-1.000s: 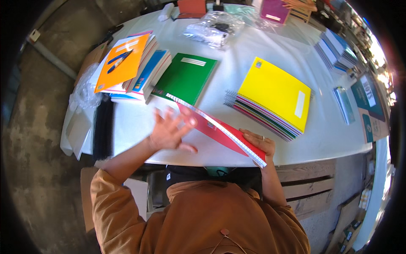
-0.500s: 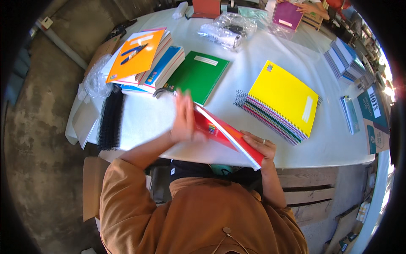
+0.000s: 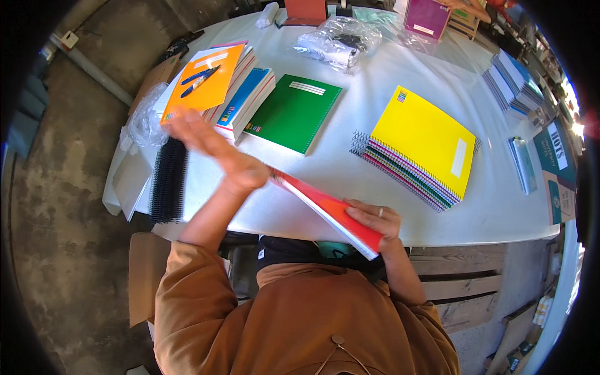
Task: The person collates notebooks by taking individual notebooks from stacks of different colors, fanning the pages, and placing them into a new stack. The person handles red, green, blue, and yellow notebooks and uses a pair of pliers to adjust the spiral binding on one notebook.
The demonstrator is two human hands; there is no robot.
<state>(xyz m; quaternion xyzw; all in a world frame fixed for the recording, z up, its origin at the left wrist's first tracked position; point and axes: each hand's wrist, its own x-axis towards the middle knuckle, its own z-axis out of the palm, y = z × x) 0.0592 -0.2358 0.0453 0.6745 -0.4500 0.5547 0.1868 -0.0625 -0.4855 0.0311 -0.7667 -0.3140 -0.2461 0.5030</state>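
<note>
My right hand [image 3: 380,222] grips the near end of a red notebook [image 3: 325,206], tilted on edge at the table's front, its white page edges showing. Fingers stretched out and slightly blurred, my left hand [image 3: 219,150] holds nothing; it is raised at the notebook's far end, in front of a stack topped by an orange notebook [image 3: 206,97]. Two blue pen-like tools [image 3: 201,80] rest on the orange cover. Beside that stack lies a green notebook [image 3: 294,112]. Below my left hand's fingertips is a bundle of black spiral coils [image 3: 169,184].
Spiral-bound notebooks with a yellow cover [image 3: 425,140] on top are piled right of centre. Farther back are a plastic-wrapped bundle [image 3: 340,47] and a purple notebook [image 3: 425,19] near another person's hand. More notebooks [image 3: 512,84] and a teal box [image 3: 555,153] stand at the right.
My left hand has swung left and away from the red notebook, toward the orange-topped stack. The red notebook has tipped more upright in my right hand, so its front cover shows less.
</note>
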